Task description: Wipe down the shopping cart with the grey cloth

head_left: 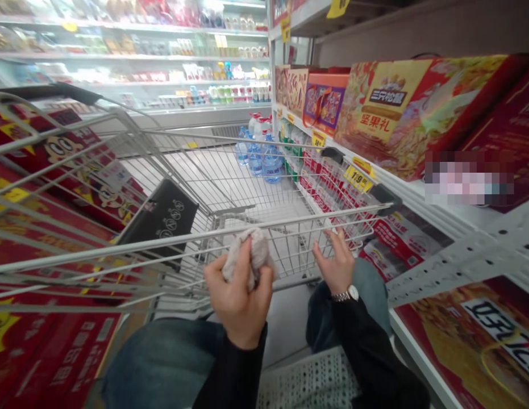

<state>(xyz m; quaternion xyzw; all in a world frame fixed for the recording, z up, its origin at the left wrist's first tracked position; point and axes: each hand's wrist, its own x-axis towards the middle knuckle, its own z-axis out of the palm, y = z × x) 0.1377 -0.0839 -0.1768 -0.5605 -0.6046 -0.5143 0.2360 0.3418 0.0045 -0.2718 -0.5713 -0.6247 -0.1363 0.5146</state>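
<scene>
Our left hand (238, 298) is clenched around a crumpled pale cloth (249, 255); the fingers press it against the palm, and the cloth stands out above them, just below the near rail of a wire shopping cart (191, 238); we cannot tell if the cloth touches this rail. Our right hand (334, 264) is open, with its fingers (332, 241) loosely bent and not grasping anything that we can see; they are just under the same rail, near the right end, but we cannot tell if they touch the wire.

A metal wristwatch (346, 294) is on the right wrist, and black sleeves (230, 378) cover both forearms; our blue jeans (162, 358) show below the cart. Inside the cart, a black flap (162, 221) is leaning against the wires; at the far end stand bottles of water (259, 159), but we cannot tell if they are in the cart or behind it. On the right, red and yellow gift boxes (387, 116) stand on a white shelf (434, 210); red cartons (55, 216) are stacked on the left, and a refrigerated display (132, 62) is ahead.
</scene>
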